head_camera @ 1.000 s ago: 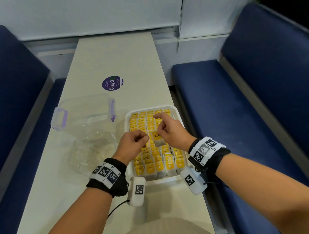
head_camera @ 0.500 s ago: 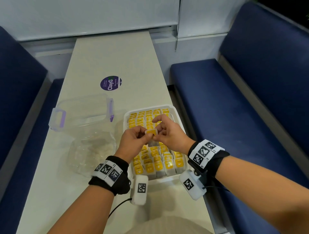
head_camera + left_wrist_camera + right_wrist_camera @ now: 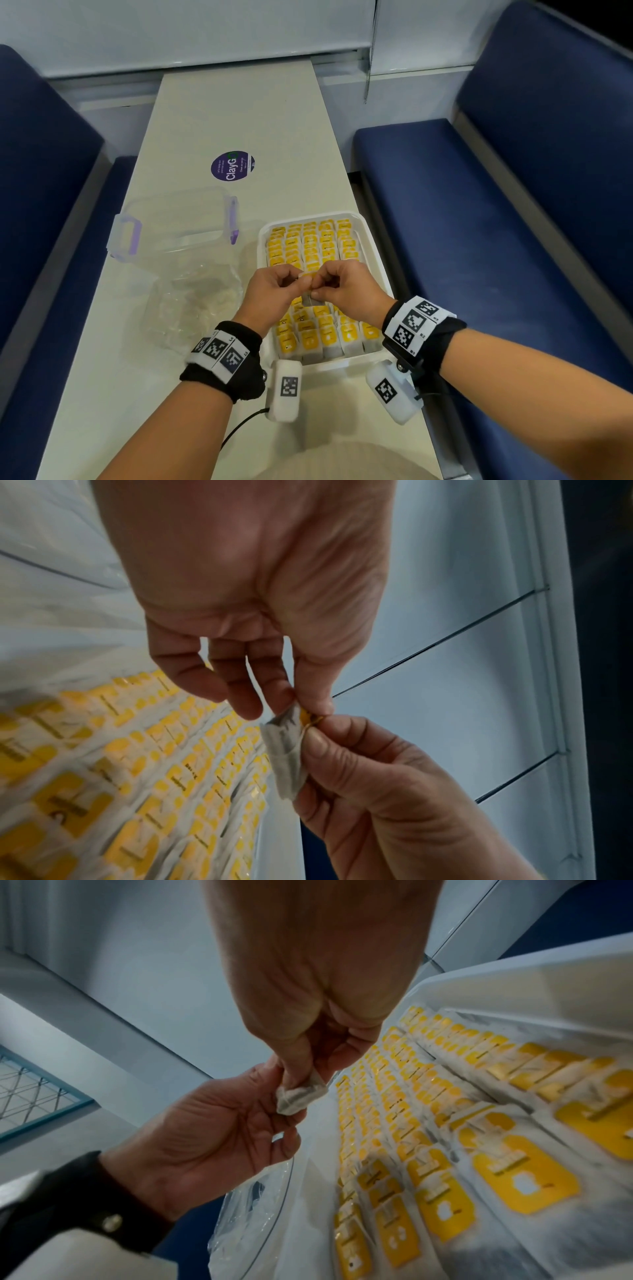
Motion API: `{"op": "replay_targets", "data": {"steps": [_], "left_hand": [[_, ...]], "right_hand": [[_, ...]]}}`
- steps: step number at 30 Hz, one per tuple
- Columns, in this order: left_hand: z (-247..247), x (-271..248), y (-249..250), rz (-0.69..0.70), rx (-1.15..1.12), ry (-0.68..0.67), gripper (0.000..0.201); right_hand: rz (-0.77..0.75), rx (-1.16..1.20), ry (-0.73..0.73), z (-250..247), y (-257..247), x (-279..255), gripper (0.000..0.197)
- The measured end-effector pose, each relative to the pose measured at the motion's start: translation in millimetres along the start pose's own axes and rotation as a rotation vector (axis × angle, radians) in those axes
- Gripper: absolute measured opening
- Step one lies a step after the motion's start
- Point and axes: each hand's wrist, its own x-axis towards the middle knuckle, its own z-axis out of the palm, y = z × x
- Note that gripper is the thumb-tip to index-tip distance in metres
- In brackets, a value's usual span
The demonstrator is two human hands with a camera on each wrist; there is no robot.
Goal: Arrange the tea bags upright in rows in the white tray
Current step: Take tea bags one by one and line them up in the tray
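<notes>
A white tray point(image 3: 373, 253) on the table's right side holds several rows of upright tea bags point(image 3: 310, 245) with yellow tags. Above its middle, both hands meet on one loose tea bag point(image 3: 311, 298), a greyish pouch point(image 3: 286, 753) with a yellow tag. My left hand point(image 3: 274, 294) pinches its top between thumb and forefinger. My right hand point(image 3: 346, 291) pinches the same end from the other side. The bag point(image 3: 299, 1095) hangs below the fingertips, clear of the rows point(image 3: 445, 1123).
A clear lidded container with purple clips point(image 3: 178, 226) and a crumpled clear plastic bag point(image 3: 195, 301) lie left of the tray. A purple round sticker point(image 3: 233, 166) marks the table farther back. Blue benches point(image 3: 479, 222) flank the narrow table.
The right hand held the tea bag alone a second ago; the left hand closed in and now pinches it too. Both hands rose slightly above the rows.
</notes>
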Motion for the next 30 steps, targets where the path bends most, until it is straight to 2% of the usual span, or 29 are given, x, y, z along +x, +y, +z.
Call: {"op": "replay_targets", "data": {"steps": [4,8,13,17,22,30], "left_hand": [[-3,-3,-4,-0.014,0.023,0.011,0.007],[-9,-6,-12,-0.067,0.107,0.027,0.005],[-25,-12,-24,-0.144,0.302,0.113,0.016],[-30,-23,-26,-0.215,0.476,0.077,0.026],[-32,-29,-30,-0.282,0.446,0.033,0.032],[-32,-28,-29,-0.302,0.462,0.028,0.034]], "right_hand": [[0.029,0.006,-0.031,1,-2,-1,0.015],[0.107,-0.122,-0.150,6,0,-5,0.010],[0.182,-0.298,-0.332,20,8,-12,0.012],[0.214,-0.428,-0.417,22,18,-17,0.012],[0.212,-0.510,-0.437,23,22,-24,0.011],[0.205,-0.635,-0.440,26,23,-26,0.017]]}}
